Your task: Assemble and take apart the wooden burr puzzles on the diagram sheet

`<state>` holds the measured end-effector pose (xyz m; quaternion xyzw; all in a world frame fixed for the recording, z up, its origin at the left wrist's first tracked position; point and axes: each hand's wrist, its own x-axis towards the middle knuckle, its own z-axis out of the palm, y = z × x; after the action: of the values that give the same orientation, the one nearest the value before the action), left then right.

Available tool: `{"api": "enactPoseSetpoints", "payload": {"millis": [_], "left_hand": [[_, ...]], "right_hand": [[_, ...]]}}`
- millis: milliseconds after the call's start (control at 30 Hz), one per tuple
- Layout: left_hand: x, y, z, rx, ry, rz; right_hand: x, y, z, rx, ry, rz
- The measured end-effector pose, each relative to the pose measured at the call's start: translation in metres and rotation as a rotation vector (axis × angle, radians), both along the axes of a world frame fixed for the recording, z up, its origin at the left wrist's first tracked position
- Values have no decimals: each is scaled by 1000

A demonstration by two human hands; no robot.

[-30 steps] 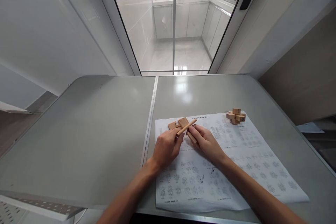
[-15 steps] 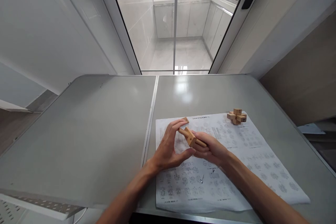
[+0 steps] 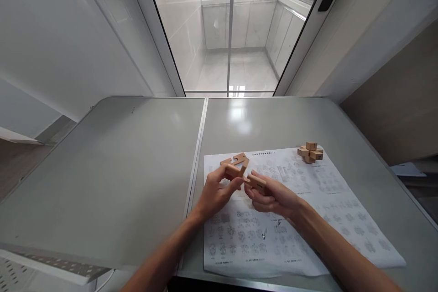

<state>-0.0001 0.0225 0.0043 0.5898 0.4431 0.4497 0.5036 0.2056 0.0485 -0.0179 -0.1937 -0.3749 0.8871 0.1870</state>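
Note:
My left hand [image 3: 219, 194] pinches a light wooden puzzle piece [image 3: 233, 170] between thumb and fingers. A short end of wood sticks up by its thumb tip. My right hand [image 3: 273, 196] is closed around another wooden puzzle block [image 3: 256, 182], which carries a dark mark on its side. The two held pieces meet or nearly meet between the hands; whether they interlock I cannot tell. Just beyond my left fingers, loose notched wooden pieces [image 3: 241, 159] lie on the printed sheet [image 3: 308, 223].
An assembled wooden burr puzzle [image 3: 310, 153] stands at the sheet's far right corner. The sheet, full of small puzzle drawings, covers part of the grey table [image 3: 137, 169]. A metal seam [image 3: 197, 155] runs left of it. Behind the table is a glass door [image 3: 236, 36].
My left hand has lowered and closed on a wooden piece. The held wood has turned, its numbered face no longer showing. Notched pieces beyond my left hand have come into view.

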Motion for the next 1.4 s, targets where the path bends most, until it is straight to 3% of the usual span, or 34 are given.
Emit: {"api": "enactPoseSetpoints", "payload": {"millis": [133,333,433,567,733,1100,1400], "left_hand": [[-2,4,-2,-172,-181,117],[-4,10,-8,-276,-383,252],[-5,11,-7,-326,-453,277],[-7,13,-7,-396,-518,286],[-9,16,-9,-436,-593,311],[-10,15,-6,-462,-632,269],[-11,12,-7,-457,-593,255]], "right_hand": [[-4,-3,1,202,-143,-249],[-4,-1,5,865,-566,-657],[-4,1,0,1162,-607,-691],[-5,1,-11,1379,-607,-578],[-8,0,-20,1462,-661,-493],[-5,2,-20,1465,-768,-606],[-3,3,-21,1348,-840,-594]]}}
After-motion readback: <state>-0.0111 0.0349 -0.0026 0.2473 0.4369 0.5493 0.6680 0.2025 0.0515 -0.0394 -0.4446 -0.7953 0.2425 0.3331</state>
